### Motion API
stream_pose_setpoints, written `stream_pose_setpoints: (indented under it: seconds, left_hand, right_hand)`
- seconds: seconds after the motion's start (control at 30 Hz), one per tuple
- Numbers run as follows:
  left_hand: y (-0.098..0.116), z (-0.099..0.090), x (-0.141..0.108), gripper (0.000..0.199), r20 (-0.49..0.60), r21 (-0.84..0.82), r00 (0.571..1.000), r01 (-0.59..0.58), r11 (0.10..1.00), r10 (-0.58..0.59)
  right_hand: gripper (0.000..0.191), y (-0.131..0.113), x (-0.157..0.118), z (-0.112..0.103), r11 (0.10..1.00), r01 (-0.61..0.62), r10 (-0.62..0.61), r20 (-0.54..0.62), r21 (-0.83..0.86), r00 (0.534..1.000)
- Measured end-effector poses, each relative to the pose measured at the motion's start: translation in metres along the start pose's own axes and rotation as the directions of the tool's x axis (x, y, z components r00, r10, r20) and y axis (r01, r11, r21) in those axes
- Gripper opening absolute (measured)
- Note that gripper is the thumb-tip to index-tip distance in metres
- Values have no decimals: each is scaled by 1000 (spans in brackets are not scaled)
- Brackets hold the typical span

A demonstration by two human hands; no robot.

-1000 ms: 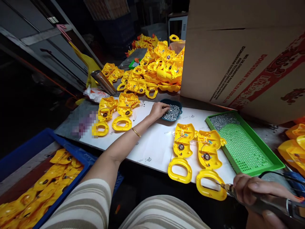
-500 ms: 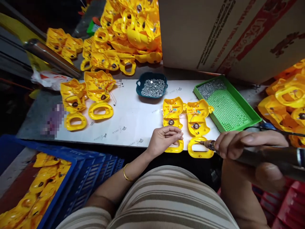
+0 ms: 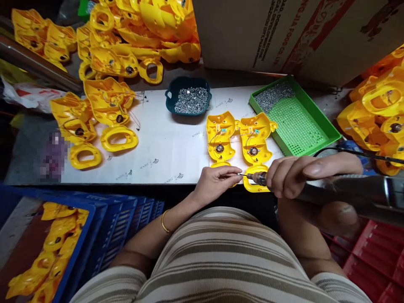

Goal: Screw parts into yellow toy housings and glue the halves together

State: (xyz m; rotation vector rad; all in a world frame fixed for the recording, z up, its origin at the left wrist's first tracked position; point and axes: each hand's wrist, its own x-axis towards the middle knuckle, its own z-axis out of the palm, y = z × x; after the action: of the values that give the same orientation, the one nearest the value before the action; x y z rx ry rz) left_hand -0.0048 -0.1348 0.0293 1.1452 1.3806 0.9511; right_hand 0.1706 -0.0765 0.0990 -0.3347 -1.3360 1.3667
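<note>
My right hand point(image 3: 288, 176) is wrapped round an electric screwdriver point(image 3: 356, 191), its bit pointing left. My left hand point(image 3: 213, 183) pinches a tiny screw point(image 3: 239, 174) between thumb and fingertips, and the bit's tip meets it there. Just beyond the hands, two yellow plastic shells lie side by side with their hollow sides up: a left shell point(image 3: 220, 136) and a right shell point(image 3: 256, 139). Each has thin wires and a round speaker inside. A yellow oval ring point(image 3: 255, 189) sits below the right shell, partly behind the screwdriver; my left hand largely covers the other ring.
A dark teal bowl point(image 3: 170, 103) of screws stands behind, with a green perforated tray point(image 3: 303, 126) to the right. More yellow shells point(image 3: 107, 103) lie left. A cardboard box point(image 3: 233, 38) borders the back. Blue crates point(image 3: 123, 231) and a red crate point(image 3: 372, 256) flank me below.
The screwdriver has moved left, bringing its bit from over the right ring to my left fingertips. The view has shifted, so the table things appear higher and further left.
</note>
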Motion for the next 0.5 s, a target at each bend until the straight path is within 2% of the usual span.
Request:
stream_pose_setpoints:
  seconds: [0.13,0.27,0.3,0.4,0.5]
  left_hand:
    - [0,2,-1,27,21,-17,1000,14,1000,-14]
    - [-3,3,-2,49,73,-13,997,16,1000,-15]
    - [-3,3,-2,49,88,7,996,15,1000,-16]
    - [-1,3,-3,32,115,71,993,11,997,-19]
    - [4,1,-3,24,152,157,988,-42,987,18]
  right_hand:
    - [26,3,1,-3,1000,-9,8,61,22,998]
    - [25,4,0,-6,1000,-21,20,56,8,998]
    - [26,4,0,-7,1000,-18,17,62,9,998]
    - [27,5,-1,-6,1000,-19,18,61,16,998]
    - [24,5,-2,-4,998,-59,58,41,26,997]
